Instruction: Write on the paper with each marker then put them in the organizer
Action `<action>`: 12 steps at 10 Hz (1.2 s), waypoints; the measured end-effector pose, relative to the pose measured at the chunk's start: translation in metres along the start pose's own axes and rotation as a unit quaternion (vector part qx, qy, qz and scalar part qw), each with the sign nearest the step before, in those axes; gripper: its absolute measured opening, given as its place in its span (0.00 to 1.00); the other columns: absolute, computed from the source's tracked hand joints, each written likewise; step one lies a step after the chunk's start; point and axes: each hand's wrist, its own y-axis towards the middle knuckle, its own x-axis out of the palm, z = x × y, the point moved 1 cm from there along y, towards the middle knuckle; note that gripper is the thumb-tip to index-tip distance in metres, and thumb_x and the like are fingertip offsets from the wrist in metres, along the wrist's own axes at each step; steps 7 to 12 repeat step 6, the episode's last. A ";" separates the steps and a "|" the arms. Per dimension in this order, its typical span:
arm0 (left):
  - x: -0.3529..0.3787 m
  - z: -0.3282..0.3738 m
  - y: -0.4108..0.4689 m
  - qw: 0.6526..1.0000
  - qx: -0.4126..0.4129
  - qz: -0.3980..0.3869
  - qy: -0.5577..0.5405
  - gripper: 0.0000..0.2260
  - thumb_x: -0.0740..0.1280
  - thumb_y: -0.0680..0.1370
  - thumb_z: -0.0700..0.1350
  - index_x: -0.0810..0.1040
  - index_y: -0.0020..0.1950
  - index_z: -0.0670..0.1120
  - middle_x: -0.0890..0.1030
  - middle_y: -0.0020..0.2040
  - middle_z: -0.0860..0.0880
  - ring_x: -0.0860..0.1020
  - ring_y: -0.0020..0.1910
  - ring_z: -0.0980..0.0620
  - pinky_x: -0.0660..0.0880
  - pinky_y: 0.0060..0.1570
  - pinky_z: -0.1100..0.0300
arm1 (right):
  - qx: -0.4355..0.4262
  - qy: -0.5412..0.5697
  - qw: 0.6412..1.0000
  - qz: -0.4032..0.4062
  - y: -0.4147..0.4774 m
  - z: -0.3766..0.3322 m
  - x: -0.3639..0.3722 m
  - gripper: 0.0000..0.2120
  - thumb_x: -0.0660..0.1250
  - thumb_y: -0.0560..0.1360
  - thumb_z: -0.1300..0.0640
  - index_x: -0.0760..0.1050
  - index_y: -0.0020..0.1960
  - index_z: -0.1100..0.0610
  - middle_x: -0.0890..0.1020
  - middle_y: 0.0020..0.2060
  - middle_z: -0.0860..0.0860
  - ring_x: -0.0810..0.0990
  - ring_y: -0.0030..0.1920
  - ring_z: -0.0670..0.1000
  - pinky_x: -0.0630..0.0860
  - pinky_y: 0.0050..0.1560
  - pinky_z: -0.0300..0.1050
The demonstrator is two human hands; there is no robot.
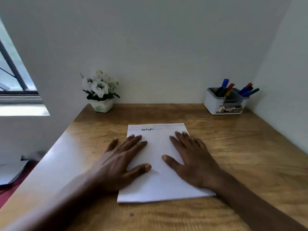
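Both hands flat, fingers straight and spread, left hand and right hand pressing the paper; markers stand in the organizer, well apart.

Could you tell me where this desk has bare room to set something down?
Bare desk lies between the flower pot and the organizer, and right of the paper. The left hand and right hand crowd the paper.

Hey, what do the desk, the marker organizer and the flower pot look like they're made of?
Desk: wood or wood-look laminate, with visible grain and a soft sheen. Marker organizer: likely plastic, with smooth white walls and a grey rim. Flower pot: probably glazed ceramic, glossy white, though plastic is possible.
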 end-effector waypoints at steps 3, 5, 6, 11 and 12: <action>-0.016 0.010 -0.003 0.999 0.000 -0.036 -0.029 0.37 0.48 0.79 0.72 0.45 0.83 0.57 0.43 0.83 0.53 0.39 0.82 0.54 0.45 0.78 0.39 | 0.035 0.042 0.998 0.029 -0.016 -0.006 -0.007 0.39 0.48 0.79 0.29 0.50 0.84 0.49 0.48 0.84 0.48 0.43 0.83 0.50 0.47 0.81 0.58; -0.033 0.019 -0.009 0.996 0.018 -0.076 -0.039 0.37 0.52 0.80 0.71 0.47 0.83 0.55 0.47 0.84 0.50 0.44 0.82 0.50 0.48 0.76 0.34 | 0.071 0.065 0.995 0.021 -0.040 -0.019 -0.016 0.40 0.56 0.79 0.33 0.54 0.83 0.54 0.53 0.83 0.54 0.50 0.83 0.57 0.54 0.79 0.65; -0.035 0.020 -0.010 0.996 0.014 -0.072 -0.058 0.37 0.54 0.79 0.70 0.49 0.83 0.55 0.49 0.84 0.50 0.46 0.82 0.50 0.50 0.76 0.34 | 0.058 0.079 0.995 0.028 -0.039 -0.018 -0.020 0.40 0.60 0.78 0.33 0.59 0.82 0.55 0.58 0.82 0.54 0.54 0.82 0.58 0.58 0.77 0.66; -0.035 0.020 -0.010 0.996 0.014 -0.072 -0.058 0.37 0.54 0.79 0.70 0.49 0.83 0.55 0.49 0.84 0.50 0.46 0.82 0.50 0.50 0.76 0.34 | 0.058 0.079 0.995 0.028 -0.039 -0.018 -0.020 0.40 0.60 0.78 0.33 0.59 0.82 0.55 0.58 0.82 0.54 0.54 0.82 0.58 0.58 0.77 0.66; -0.035 0.020 -0.010 0.996 0.014 -0.072 -0.058 0.37 0.54 0.79 0.70 0.49 0.83 0.55 0.49 0.84 0.50 0.46 0.82 0.50 0.50 0.76 0.34 | 0.058 0.079 0.995 0.028 -0.039 -0.018 -0.020 0.40 0.60 0.78 0.33 0.59 0.82 0.55 0.58 0.82 0.54 0.54 0.82 0.58 0.58 0.77 0.66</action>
